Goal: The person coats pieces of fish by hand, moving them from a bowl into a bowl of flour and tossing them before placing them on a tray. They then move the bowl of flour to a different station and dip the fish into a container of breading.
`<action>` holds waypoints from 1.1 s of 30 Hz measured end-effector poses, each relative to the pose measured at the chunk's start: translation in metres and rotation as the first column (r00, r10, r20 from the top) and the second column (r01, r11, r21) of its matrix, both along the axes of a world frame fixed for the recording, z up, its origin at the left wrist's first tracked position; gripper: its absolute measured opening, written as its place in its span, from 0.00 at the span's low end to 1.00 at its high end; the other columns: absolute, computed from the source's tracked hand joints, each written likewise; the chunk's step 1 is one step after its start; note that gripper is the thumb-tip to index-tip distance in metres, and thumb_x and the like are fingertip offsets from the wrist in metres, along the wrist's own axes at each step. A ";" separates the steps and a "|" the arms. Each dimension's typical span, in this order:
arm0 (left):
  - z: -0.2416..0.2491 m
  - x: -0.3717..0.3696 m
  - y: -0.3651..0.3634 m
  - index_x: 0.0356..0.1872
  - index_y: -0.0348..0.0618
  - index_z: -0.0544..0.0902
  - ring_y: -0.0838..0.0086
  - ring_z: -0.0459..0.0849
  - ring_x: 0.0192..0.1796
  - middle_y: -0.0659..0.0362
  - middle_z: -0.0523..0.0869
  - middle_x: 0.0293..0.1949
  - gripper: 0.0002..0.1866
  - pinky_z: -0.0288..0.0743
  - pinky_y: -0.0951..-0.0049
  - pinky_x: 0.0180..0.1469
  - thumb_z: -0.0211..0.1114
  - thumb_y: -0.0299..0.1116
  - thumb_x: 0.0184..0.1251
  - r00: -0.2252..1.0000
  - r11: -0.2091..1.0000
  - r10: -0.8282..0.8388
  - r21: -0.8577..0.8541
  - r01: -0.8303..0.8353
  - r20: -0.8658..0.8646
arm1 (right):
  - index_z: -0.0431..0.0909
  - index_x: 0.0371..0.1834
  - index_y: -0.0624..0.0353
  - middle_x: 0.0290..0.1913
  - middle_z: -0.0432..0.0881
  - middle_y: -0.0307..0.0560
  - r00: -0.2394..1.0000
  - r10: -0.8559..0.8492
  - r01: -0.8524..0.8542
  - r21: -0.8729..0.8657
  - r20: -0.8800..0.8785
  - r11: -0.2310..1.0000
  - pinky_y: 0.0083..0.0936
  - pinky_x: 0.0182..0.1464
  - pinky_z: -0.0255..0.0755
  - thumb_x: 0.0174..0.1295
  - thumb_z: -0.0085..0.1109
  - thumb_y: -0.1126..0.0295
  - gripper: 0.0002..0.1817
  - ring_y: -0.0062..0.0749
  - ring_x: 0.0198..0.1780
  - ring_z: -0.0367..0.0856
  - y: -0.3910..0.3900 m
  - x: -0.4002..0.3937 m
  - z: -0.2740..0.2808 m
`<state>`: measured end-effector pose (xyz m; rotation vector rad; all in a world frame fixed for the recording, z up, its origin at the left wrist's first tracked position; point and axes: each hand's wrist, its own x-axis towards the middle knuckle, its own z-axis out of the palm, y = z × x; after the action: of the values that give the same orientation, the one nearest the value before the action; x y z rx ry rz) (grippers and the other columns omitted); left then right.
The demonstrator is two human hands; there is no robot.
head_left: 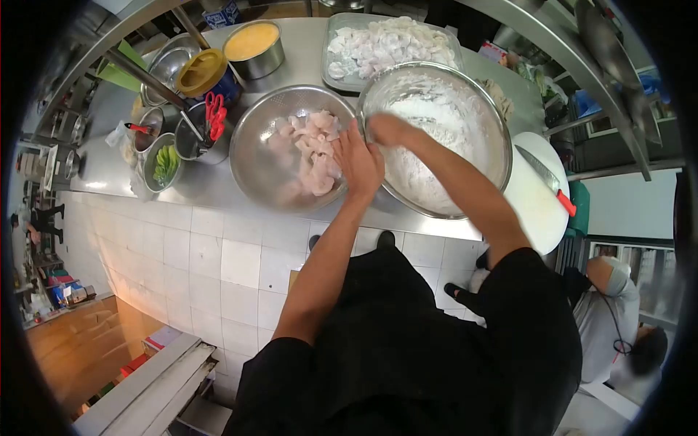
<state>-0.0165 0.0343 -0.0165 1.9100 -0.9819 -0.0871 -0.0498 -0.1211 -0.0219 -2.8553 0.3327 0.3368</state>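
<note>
My left hand [358,161] is over the right side of a steel colander [254,163] that holds pale raw meat pieces [317,152]. Its fingers are stretched out beside the meat, with nothing visibly gripped. My right hand [390,131], blurred, is at the left rim of a large steel bowl [499,156] with white flour [436,116] inside. Its fingers look curled, and whether they hold anything is hidden. Behind the bowl, a clear tray [329,65] carries flour-coated pieces [392,45].
A white round board [534,211] bears a red-handled knife [545,178]. At left stand a pot of yellow liquid [251,41], red scissors [215,116] and a bowl of green vegetables [166,164]. Other people [614,320] are at lower right; shelf rails cross above.
</note>
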 end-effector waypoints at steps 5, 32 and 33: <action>0.004 0.001 -0.008 0.60 0.32 0.64 0.49 0.66 0.52 0.44 0.71 0.47 0.29 0.56 0.49 0.54 0.55 0.22 0.51 0.999 0.998 0.045 -0.043 -0.046 -0.027 | 0.78 0.38 0.66 0.35 0.81 0.57 0.981 -0.110 0.000 0.564 0.161 0.826 0.33 0.47 0.70 0.56 0.51 0.69 0.13 0.42 0.38 0.77 -0.035 -0.074 -0.005; -0.011 0.010 -0.012 0.59 0.28 0.64 0.48 0.67 0.49 0.42 0.73 0.45 0.31 0.56 0.53 0.57 0.55 0.21 0.49 0.998 0.996 -0.051 -0.072 0.054 0.036 | 0.79 0.31 0.68 0.31 0.80 0.63 0.989 0.132 -0.108 0.276 -0.068 0.955 0.39 0.41 0.72 0.48 0.51 0.74 0.11 0.51 0.38 0.80 0.012 -0.020 0.003; -0.010 0.009 -0.014 0.59 0.29 0.65 0.48 0.67 0.49 0.42 0.73 0.45 0.30 0.56 0.53 0.57 0.55 0.22 0.49 1.000 0.997 -0.006 -0.076 0.008 0.030 | 0.79 0.32 0.67 0.30 0.80 0.62 0.989 0.144 -0.128 0.317 -0.026 0.940 0.39 0.39 0.71 0.48 0.51 0.73 0.11 0.50 0.35 0.80 0.013 -0.034 -0.007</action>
<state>-0.0074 0.0205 -0.0268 1.8433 -0.9981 -0.0257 -0.0842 -0.1085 -0.0290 -2.5627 0.0794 0.4435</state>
